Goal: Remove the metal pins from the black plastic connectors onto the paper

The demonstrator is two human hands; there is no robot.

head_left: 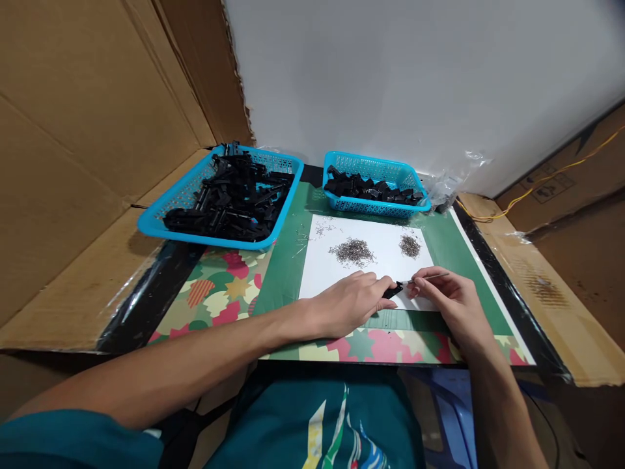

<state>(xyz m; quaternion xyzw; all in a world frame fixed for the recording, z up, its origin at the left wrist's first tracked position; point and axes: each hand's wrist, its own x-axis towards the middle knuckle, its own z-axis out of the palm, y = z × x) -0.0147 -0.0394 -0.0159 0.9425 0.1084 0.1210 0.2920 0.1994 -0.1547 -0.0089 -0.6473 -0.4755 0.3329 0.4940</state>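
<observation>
My left hand [359, 298] is closed around a small black plastic part [392, 291], low over the front edge of a white sheet [312, 277]. Facing it from the right, my right hand [446, 296] pinches a thin metal tool [432, 278], its tip at the end of the black part. The tool's exact kind is too small to make out. Behind my hands, a larger pile of tiny metal pieces [355, 251] and a smaller pile [409, 246] lie on the sheet.
A large blue basket [215, 242] of black plastic parts stands at the left. A smaller blue basket [375, 206] with black pieces is at the back, beside a clear plastic bag [446, 185]. Cardboard walls [88, 111] flank the table; a yellow cord [551, 176] runs at right.
</observation>
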